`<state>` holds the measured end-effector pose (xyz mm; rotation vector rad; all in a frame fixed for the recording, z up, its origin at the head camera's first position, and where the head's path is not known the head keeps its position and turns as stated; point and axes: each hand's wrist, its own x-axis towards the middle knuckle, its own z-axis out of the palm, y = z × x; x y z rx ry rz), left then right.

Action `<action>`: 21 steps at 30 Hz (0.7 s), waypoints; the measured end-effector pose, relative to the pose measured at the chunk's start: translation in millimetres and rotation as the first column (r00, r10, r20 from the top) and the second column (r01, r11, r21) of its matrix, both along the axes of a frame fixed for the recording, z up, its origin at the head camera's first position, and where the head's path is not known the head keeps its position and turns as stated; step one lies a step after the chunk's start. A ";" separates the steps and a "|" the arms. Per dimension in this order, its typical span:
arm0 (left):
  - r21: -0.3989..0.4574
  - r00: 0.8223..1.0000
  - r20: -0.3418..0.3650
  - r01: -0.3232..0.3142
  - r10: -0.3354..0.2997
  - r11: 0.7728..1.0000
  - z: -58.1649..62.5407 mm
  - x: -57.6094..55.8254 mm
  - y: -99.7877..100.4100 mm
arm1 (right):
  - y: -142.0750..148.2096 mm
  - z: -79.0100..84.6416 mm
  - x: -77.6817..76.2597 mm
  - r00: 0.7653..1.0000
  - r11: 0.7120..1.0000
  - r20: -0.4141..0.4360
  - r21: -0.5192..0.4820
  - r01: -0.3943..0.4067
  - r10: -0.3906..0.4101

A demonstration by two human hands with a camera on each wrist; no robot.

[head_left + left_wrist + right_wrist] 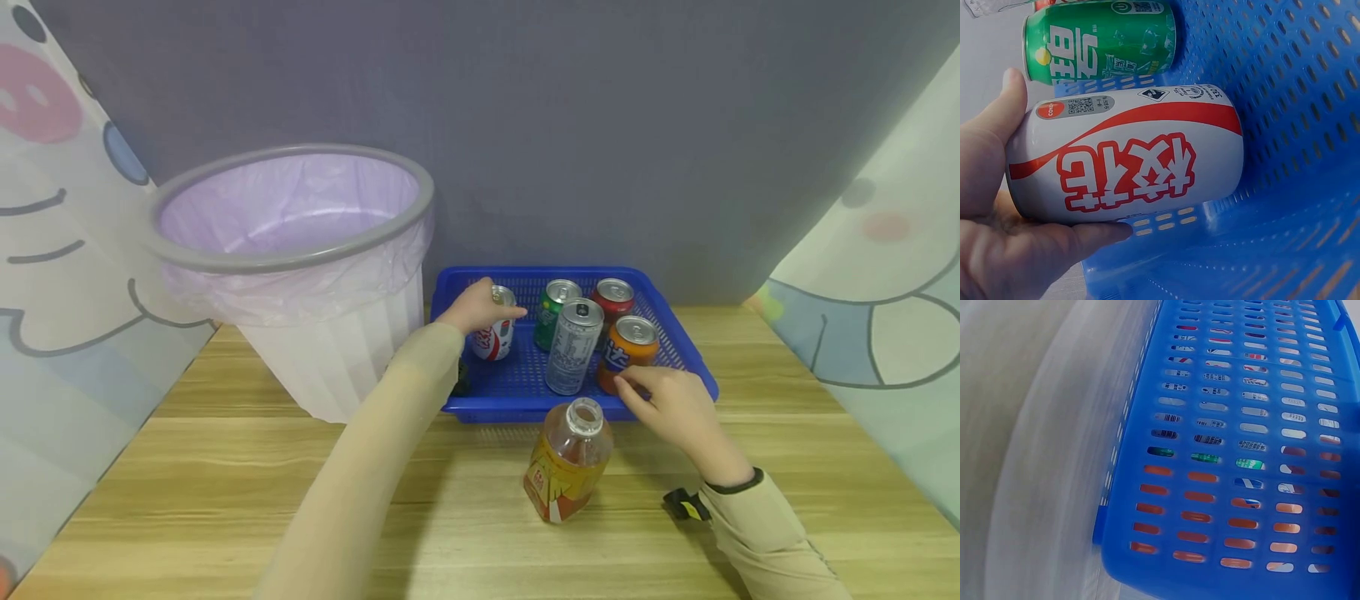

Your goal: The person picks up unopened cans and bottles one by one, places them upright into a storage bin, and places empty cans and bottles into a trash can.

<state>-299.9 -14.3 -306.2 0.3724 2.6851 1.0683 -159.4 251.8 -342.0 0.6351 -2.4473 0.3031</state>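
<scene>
In the blue plastic basket point(517, 403), a white soda can point(492, 340) with red lettering stands near the left side. My left hand point(474, 310) grips it near its top. The left wrist view shows the thumb and fingers of that hand point(997, 206) on both sides of the can point(1129, 156). By the basket's front right rim is my right hand point(671, 408), fingers loosely bent, beside an orange soda can point(634, 342). It holds nothing that I can see; whether it touches that can or the rim, I cannot tell. The right wrist view shows only the basket's perforated wall point(1222, 487).
Also in the basket are a tall silver can point(573, 346), a green can point(557, 312) and a red can point(613, 298). An uncapped bottle point(567, 467) of brown drink stands before it on the wooden table point(247, 508). A lined bin point(337, 333) stands left.
</scene>
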 end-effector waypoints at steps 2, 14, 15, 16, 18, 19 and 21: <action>0.001 1.000 0.003 -0.001 0.001 1.000 0.0 0.3 -0.2 | -0.1 0.1 0.2 1.000 1.000 0.002 0.001 0.000 0.000; 0.000 1.000 -0.006 0.014 -0.014 1.000 1.7 2.1 0.8 | 1.3 -1.1 -0.1 1.000 1.000 0.004 -0.007 0.002 -0.002; -0.001 1.000 -0.006 0.014 -0.014 1.000 1.7 2.1 0.8 | 1.3 -1.1 -0.2 1.000 1.000 0.004 -0.006 0.001 -0.001; -0.004 1.000 -0.006 0.014 -0.014 1.000 1.7 2.2 0.8 | 1.4 -1.1 -0.4 1.000 1.000 0.005 -0.006 0.000 0.000; -0.005 1.000 -0.007 0.014 -0.014 1.000 1.7 2.2 0.7 | 1.4 -1.2 -0.7 1.000 1.000 0.007 -0.003 0.000 0.000; -0.006 1.000 -0.010 0.014 -0.014 1.000 1.9 2.4 0.8 | 1.4 -1.3 -0.8 1.000 1.000 0.008 0.000 0.000 0.000; -0.004 1.000 -0.021 0.013 -0.013 1.000 2.4 2.9 1.5 | 1.3 -1.4 -0.7 1.000 1.000 0.011 0.001 0.001 -0.001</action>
